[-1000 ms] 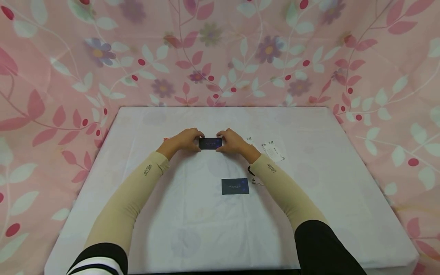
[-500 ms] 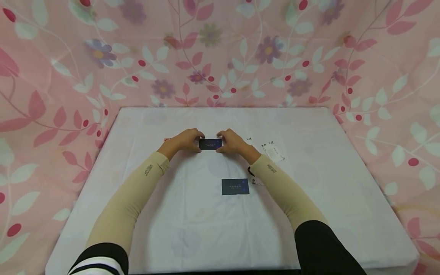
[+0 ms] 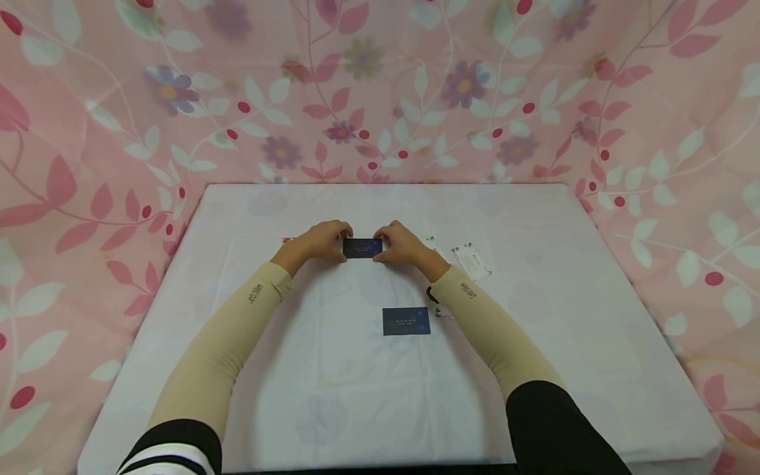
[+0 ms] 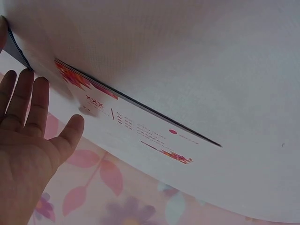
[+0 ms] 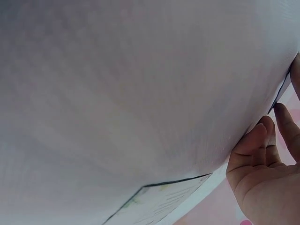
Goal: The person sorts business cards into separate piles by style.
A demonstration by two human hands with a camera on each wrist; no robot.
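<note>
A dark blue business card [image 3: 363, 249] lies flat or nearly flat toward the far middle of the white table. My left hand [image 3: 322, 240] holds its left end, with fingertips at the corners. At the opposite end, my right hand [image 3: 402, 244] grips the right corners in the same manner. Only an edge of this dark card [image 4: 18, 49] shows in the left wrist view, and a thin sliver of the card [image 5: 281, 91] in the right wrist view. Beside the left hand is a white card with red-orange print [image 4: 126, 112], mostly hidden by that hand in the head view.
A second dark business card [image 3: 406, 321] lies nearer on the table. White cards with leafy borders, one fully visible [image 3: 472, 262], lie around the right wrist; others are partly covered by the forearm or hand. Pink floral cloth [image 3: 380, 86] surrounds the white-covered table [image 3: 332, 422].
</note>
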